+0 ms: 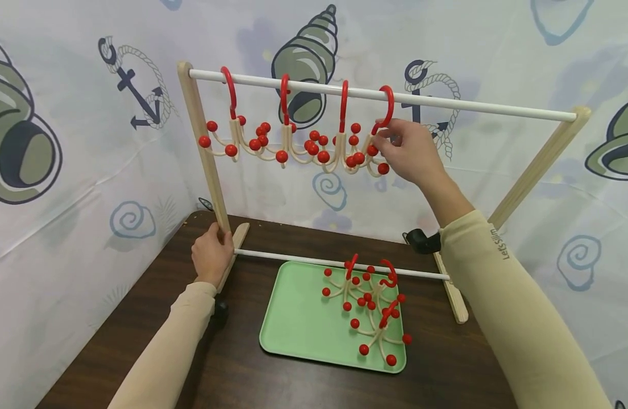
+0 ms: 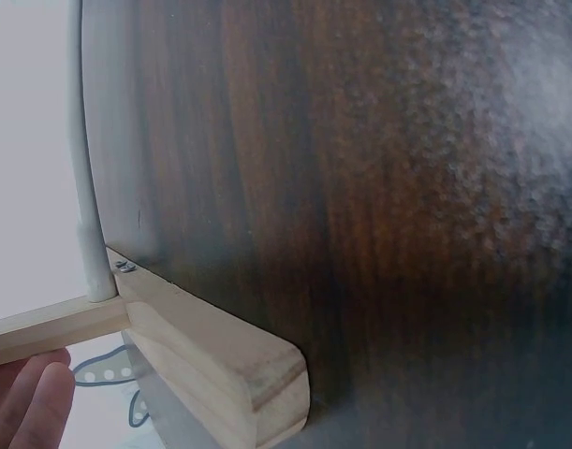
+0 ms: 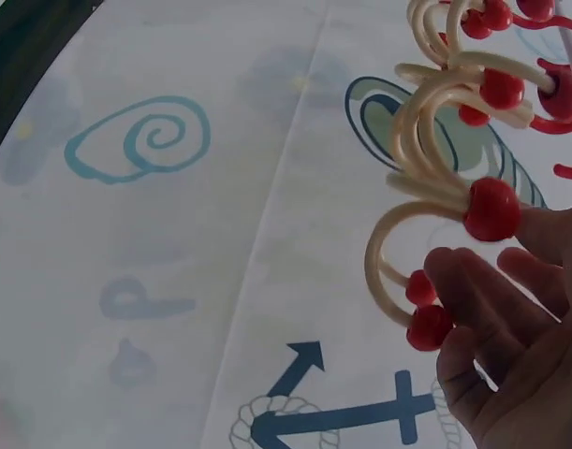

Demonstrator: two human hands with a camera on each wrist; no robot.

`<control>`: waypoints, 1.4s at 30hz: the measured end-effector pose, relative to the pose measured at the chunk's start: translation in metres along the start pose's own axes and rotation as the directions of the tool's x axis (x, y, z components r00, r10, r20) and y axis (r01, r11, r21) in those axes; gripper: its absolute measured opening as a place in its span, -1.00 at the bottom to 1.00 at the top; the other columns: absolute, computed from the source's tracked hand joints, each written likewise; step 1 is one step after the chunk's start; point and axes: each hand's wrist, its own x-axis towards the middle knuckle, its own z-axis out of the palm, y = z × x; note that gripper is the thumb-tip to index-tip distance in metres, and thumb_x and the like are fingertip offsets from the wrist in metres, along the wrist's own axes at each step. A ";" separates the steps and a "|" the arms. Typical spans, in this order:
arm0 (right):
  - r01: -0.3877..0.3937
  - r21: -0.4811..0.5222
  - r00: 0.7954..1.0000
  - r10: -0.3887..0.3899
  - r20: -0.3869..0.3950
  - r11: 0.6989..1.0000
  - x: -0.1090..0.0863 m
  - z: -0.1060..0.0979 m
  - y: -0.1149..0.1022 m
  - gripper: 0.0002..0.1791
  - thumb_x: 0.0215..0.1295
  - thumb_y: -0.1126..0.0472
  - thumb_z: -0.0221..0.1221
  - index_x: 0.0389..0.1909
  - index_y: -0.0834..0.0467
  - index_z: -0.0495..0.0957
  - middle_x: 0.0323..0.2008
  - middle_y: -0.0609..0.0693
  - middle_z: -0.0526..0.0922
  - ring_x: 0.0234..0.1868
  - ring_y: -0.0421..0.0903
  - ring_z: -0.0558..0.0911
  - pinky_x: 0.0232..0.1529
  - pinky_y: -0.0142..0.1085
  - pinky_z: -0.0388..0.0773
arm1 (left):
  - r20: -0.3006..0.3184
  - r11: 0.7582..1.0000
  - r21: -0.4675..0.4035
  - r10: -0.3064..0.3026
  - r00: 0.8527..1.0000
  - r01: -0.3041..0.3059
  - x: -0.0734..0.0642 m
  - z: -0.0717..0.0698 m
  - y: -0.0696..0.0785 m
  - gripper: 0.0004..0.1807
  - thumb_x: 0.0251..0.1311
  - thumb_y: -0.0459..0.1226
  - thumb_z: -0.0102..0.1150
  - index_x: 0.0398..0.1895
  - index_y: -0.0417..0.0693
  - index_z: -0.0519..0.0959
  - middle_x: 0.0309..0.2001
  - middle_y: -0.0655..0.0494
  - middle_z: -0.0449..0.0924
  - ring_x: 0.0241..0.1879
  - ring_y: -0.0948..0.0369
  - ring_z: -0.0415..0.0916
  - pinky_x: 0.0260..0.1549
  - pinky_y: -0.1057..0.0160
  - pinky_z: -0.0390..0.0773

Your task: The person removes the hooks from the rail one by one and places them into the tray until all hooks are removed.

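I count seven hangers (image 1: 286, 139): four hung up, three at the right of one green tray (image 1: 293, 318). There are two white rods (image 1: 477, 106), two wooden posts (image 1: 535, 171), two wooden feet (image 1: 453, 292), one left hand (image 1: 211, 254), one right hand (image 1: 410, 149) and one table (image 1: 242, 386).

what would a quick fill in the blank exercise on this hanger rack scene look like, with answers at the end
The tray is pale ____ in colour.
On it lie ____ ball-tipped hangers.
The right grip pinches a hanger whose hook is ____.
The left grip holds a post made of ____.

Missing words: green; three; red; wood.
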 end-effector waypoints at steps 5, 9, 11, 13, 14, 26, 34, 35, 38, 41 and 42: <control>0.006 0.007 1.000 -0.006 0.003 1.000 0.001 0.006 -0.004 -0.58 0.42 0.06 0.12 0.23 0.11 0.53 -0.02 0.08 0.67 -0.13 -0.02 0.62 -0.19 -0.17 0.60 | -0.004 1.000 -0.001 -0.003 1.000 0.003 -0.001 0.000 -0.001 -0.83 0.25 -0.23 0.17 -0.30 -0.18 0.52 -0.44 -0.19 0.61 -0.40 -0.28 0.54 -0.43 -0.23 0.42; -0.010 -0.021 1.000 0.010 -0.008 1.000 0.000 0.005 -0.007 -0.59 0.43 0.07 0.10 0.22 0.13 0.53 -0.02 0.08 0.68 -0.11 -0.02 0.64 -0.19 -0.17 0.59 | -0.004 1.000 0.003 0.001 1.000 -0.001 0.000 0.000 0.000 -0.83 0.25 -0.23 0.17 -0.31 -0.18 0.51 -0.44 -0.20 0.61 -0.40 -0.30 0.54 -0.43 -0.24 0.42; -0.017 -0.025 1.000 0.016 -0.012 1.000 0.000 0.003 -0.007 -0.58 0.43 0.07 0.09 0.22 0.13 0.54 -0.04 0.07 0.68 -0.12 -0.03 0.65 -0.19 -0.17 0.59 | 0.000 1.000 0.005 -0.004 1.000 0.004 0.000 0.000 0.000 -0.83 0.25 -0.22 0.16 -0.30 -0.17 0.52 -0.43 -0.20 0.61 -0.40 -0.30 0.54 -0.43 -0.25 0.42; -0.020 -0.031 1.000 0.020 -0.019 0.999 0.001 0.001 -0.008 -0.58 0.43 0.06 0.10 0.22 0.12 0.54 -0.05 0.07 0.69 -0.13 -0.04 0.65 -0.20 -0.19 0.59 | 0.001 1.000 0.007 -0.008 1.000 0.008 0.000 0.001 -0.001 -0.82 0.25 -0.21 0.16 -0.29 -0.17 0.52 -0.42 -0.20 0.62 -0.39 -0.30 0.55 -0.42 -0.24 0.43; -0.022 -0.032 1.000 0.021 -0.022 0.999 0.001 0.000 -0.009 -0.58 0.43 0.05 0.10 0.22 0.12 0.53 -0.05 0.06 0.69 -0.14 -0.04 0.65 -0.21 -0.20 0.59 | 0.000 1.000 0.009 -0.012 1.000 0.012 0.000 0.001 -0.001 -0.82 0.25 -0.20 0.16 -0.29 -0.16 0.52 -0.43 -0.19 0.62 -0.39 -0.29 0.55 -0.42 -0.24 0.43; -0.060 0.077 0.996 0.055 0.068 0.995 -0.003 -0.008 -0.009 -0.59 0.43 0.11 0.13 0.20 0.21 0.51 0.01 0.12 0.67 -0.11 0.00 0.71 -0.15 -0.17 0.61 | -0.009 1.000 0.008 0.003 1.000 -0.003 0.000 0.003 -0.002 -0.83 0.25 -0.21 0.16 -0.32 -0.16 0.51 -0.46 -0.18 0.60 -0.42 -0.29 0.54 -0.46 -0.24 0.42; -0.007 0.116 0.999 0.002 0.043 0.993 -0.005 -0.015 -0.001 -0.63 0.43 0.14 0.13 0.17 0.20 0.55 -0.04 0.12 0.69 -0.13 -0.01 0.73 -0.28 -0.27 0.62 | -0.006 1.000 0.005 0.005 1.000 -0.005 -0.001 0.003 -0.002 -0.82 0.25 -0.21 0.17 -0.32 -0.17 0.51 -0.46 -0.17 0.60 -0.42 -0.28 0.55 -0.44 -0.23 0.43; -0.003 0.121 0.999 -0.002 0.035 0.993 -0.005 -0.017 -0.002 -0.63 0.43 0.13 0.13 0.16 0.19 0.56 -0.04 0.12 0.69 -0.14 -0.02 0.73 -0.31 -0.29 0.62 | -0.008 1.000 0.006 0.005 1.000 -0.005 -0.001 0.003 -0.002 -0.82 0.25 -0.21 0.17 -0.32 -0.17 0.51 -0.47 -0.17 0.60 -0.42 -0.28 0.55 -0.44 -0.23 0.43; -0.004 0.146 1.000 0.001 0.020 0.989 -0.005 -0.021 -0.004 -0.63 0.42 0.11 0.15 0.15 0.19 0.57 -0.02 0.11 0.69 -0.17 -0.04 0.74 -0.37 -0.36 0.60 | -0.015 1.000 0.005 0.006 1.000 -0.006 -0.001 0.003 -0.002 -0.82 0.25 -0.21 0.17 -0.33 -0.17 0.51 -0.47 -0.17 0.60 -0.42 -0.27 0.55 -0.44 -0.23 0.43; -0.013 0.150 1.000 0.011 0.013 0.989 -0.007 -0.026 -0.007 -0.62 0.42 0.11 0.15 0.15 0.20 0.57 0.00 0.12 0.67 -0.18 -0.05 0.74 -0.39 -0.40 0.59 | -0.020 1.000 0.001 0.010 1.000 -0.010 -0.001 0.002 -0.002 -0.83 0.24 -0.22 0.18 -0.33 -0.17 0.51 -0.48 -0.17 0.60 -0.44 -0.27 0.55 -0.45 -0.23 0.43; -0.009 0.140 1.000 0.008 0.008 0.990 -0.008 -0.027 -0.008 -0.62 0.42 0.12 0.14 0.15 0.20 0.57 0.00 0.11 0.67 -0.18 -0.05 0.74 -0.38 -0.41 0.59 | -0.020 1.000 0.000 0.011 1.000 -0.011 -0.001 0.002 -0.001 -0.83 0.24 -0.22 0.18 -0.33 -0.17 0.51 -0.48 -0.16 0.60 -0.44 -0.27 0.55 -0.46 -0.23 0.43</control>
